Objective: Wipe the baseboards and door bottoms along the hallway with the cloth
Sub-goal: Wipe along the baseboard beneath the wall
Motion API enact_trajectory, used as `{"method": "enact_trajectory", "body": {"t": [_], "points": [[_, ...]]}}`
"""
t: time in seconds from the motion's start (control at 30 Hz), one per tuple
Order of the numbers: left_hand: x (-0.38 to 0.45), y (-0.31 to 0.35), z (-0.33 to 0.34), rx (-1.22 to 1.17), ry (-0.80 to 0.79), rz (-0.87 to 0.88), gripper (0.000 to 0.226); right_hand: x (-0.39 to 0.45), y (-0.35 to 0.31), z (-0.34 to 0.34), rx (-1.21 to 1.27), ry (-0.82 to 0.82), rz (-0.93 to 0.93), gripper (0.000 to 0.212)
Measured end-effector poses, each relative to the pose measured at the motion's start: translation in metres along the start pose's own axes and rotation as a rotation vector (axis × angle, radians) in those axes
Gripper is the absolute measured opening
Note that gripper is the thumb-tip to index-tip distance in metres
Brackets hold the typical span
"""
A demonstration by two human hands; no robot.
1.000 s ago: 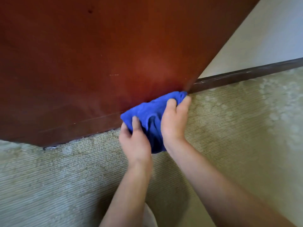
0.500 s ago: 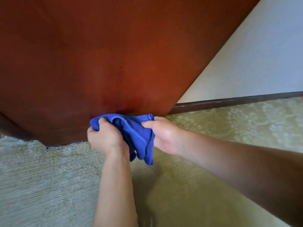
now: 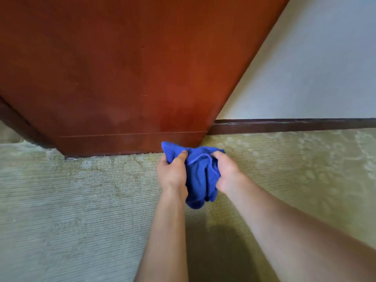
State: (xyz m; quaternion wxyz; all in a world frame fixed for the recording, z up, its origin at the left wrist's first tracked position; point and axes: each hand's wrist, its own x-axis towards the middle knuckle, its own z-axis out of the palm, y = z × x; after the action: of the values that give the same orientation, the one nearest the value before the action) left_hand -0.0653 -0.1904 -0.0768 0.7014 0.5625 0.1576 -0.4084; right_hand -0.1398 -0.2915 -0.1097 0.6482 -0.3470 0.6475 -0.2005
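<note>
I'm holding the blue cloth (image 3: pixel 200 176) bunched w/ both grips: left hand (image 3: pixel 173 171) and right hand (image 3: pixel 226 173) are each curling round it. Cloth is touching the door (image 3: pixel 126 78) bottom edge, near the baseboard (image 3: pixel 284 126), above the carpet (image 3: pixel 71 210).

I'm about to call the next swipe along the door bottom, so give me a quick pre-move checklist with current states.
1. Blue cloth gripped by left hand: ok.
2. Right hand also holds the cloth: ok.
3. Cloth touching the door at its bottom right corner: ok.
4. Cloth spread flat for wiping: not ok, it is bunched.
5. Dark baseboard to the right is unobstructed: ok.
6. Door bottom already clean: cannot tell.
</note>
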Motion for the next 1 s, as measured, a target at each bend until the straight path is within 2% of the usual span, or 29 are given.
{"method": "enact_trajectory", "body": {"t": [0.1,0.13,0.2,0.3,0.4,0.53,0.63,0.7,0.83,1.0], "points": [[0.002,-0.036,-0.01,0.111,0.011,-0.002,0.011,0.018,0.033,-0.022,0.065,0.038,0.025,0.069],[0.0,-0.048,-0.012,0.2,0.002,0.015,0.012,0.02,0.04,-0.031,0.1,0.057,0.027,0.065],[-0.004,-0.071,-0.013,0.394,0.012,0.057,0.017,0.017,0.046,-0.044,0.128,0.066,0.057,0.042],[-0.006,-0.073,0.003,0.427,0.07,0.213,0.023,0.011,0.014,-0.047,0.141,-0.042,0.032,0.007],[0.001,-0.056,0.034,0.375,0.134,0.342,0.021,0.023,-0.036,-0.042,0.222,-0.128,-0.038,0.01],[-0.007,-0.068,0.078,0.139,0.106,0.143,0.025,0.041,-0.066,-0.063,0.25,-0.135,0.041,0.013],[-0.024,-0.089,0.098,0.147,0.163,-0.059,0.027,0.052,-0.072,-0.085,0.25,-0.078,0.163,0.012],[-0.033,-0.101,0.114,0.146,0.15,-0.155,0.028,0.061,-0.077,-0.094,0.196,-0.016,0.171,0.013],[-0.021,-0.099,0.132,0.113,0.195,-0.133,0.029,0.077,-0.085,-0.083,0.153,-0.079,0.106,0.009],[0.016,-0.093,0.118,0.104,0.219,-0.082,0.042,0.089,-0.084,-0.066,-0.036,-0.309,-0.123,0.008]]}}
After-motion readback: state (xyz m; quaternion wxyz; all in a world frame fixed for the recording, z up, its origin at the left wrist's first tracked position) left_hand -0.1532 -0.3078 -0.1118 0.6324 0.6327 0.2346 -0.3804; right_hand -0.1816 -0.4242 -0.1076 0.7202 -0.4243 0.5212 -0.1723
